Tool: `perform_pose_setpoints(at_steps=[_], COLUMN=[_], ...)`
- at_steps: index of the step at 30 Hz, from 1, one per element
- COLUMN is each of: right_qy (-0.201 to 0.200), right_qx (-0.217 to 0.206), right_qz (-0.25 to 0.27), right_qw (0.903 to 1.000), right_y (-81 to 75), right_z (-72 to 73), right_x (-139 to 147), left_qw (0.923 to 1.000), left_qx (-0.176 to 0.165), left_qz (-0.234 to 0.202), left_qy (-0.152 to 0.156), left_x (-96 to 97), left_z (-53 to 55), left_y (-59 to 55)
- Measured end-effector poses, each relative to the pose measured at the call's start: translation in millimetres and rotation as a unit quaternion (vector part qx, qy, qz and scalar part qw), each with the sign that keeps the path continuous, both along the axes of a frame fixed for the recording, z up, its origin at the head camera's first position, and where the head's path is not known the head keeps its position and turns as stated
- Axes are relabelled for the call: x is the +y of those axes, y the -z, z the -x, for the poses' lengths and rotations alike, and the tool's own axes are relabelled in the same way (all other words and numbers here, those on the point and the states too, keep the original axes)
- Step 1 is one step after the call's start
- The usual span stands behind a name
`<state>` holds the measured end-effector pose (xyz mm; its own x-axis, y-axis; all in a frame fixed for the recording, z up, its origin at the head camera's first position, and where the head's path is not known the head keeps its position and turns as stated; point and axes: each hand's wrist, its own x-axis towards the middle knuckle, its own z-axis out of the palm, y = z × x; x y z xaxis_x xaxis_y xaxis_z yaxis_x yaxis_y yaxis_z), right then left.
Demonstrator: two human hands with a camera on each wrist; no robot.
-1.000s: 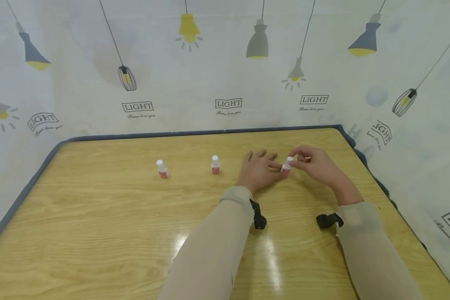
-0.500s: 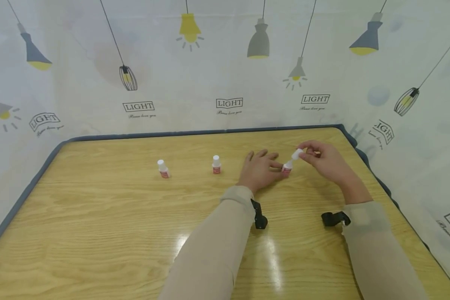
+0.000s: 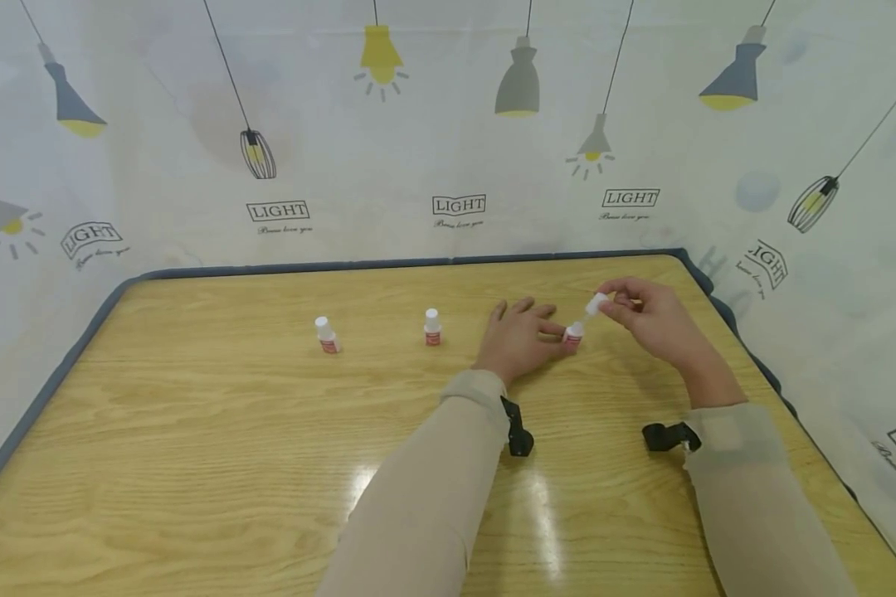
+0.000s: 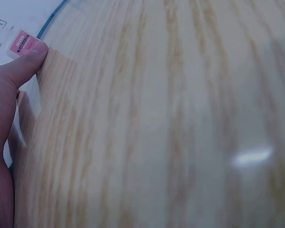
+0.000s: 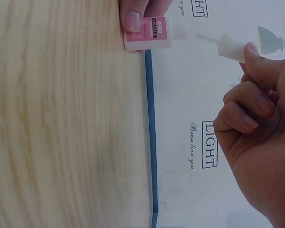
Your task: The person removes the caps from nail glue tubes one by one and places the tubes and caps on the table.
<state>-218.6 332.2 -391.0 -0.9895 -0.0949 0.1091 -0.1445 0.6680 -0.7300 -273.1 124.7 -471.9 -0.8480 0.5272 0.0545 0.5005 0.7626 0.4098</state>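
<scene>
Near the table's right side, my left hand (image 3: 518,340) pinches a small white bottle (image 5: 152,34) with a pink label between thumb and forefinger. The bottle stands upright on the table with its cap off. My right hand (image 3: 655,322) holds the white brush cap (image 5: 232,48) by thumb and forefinger, its other fingers curled in. From the cap a thin pale brush stem (image 5: 206,37) points down toward the bottle's neck, its tip right at the opening. In the left wrist view, the thumb lies over the bottle's label (image 4: 24,42).
Two more capped bottles of the same kind, a middle one (image 3: 433,329) and a left one (image 3: 328,338), stand on the wooden table (image 3: 216,431) to the left of my hands. Dark blue edging (image 3: 328,267) borders the table, and a lamp-print backdrop (image 3: 388,149) rises behind it.
My right hand has lifted the cap off the bottle, up and to the right, baring the brush stem. My left hand keeps its hold on the bottle.
</scene>
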Motion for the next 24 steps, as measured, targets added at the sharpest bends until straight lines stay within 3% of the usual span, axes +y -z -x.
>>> perform_pose_setpoints(at_steps=[6, 11, 18, 24], right_qy=[-0.014, -0.004, 0.021, 0.029], right_qx=[-0.003, -0.008, -0.019, 0.005], right_qz=[-0.007, 0.002, 0.083, 0.152], right_qw=[0.9999, 1.0000, 0.9961, 0.9880], right_y=[4.9, 6.4, -1.7, -8.4], right_z=[2.6, 2.3, -1.3, -2.5], right_x=[-6, -6, -3, 4], left_qw=[1.0000, 1.0000, 1.0000, 1.0000], left_qx=[-0.002, -0.008, -0.004, 0.001], left_qz=[0.002, 0.005, 0.001, 0.007], left_qy=[-0.003, -0.001, -0.001, 0.003], left_x=[-1.3, -1.3, -1.0, -1.0], left_z=[-2.3, -3.4, -3.3, -3.0], left_y=[-3.5, -4.3, -2.2, -2.9])
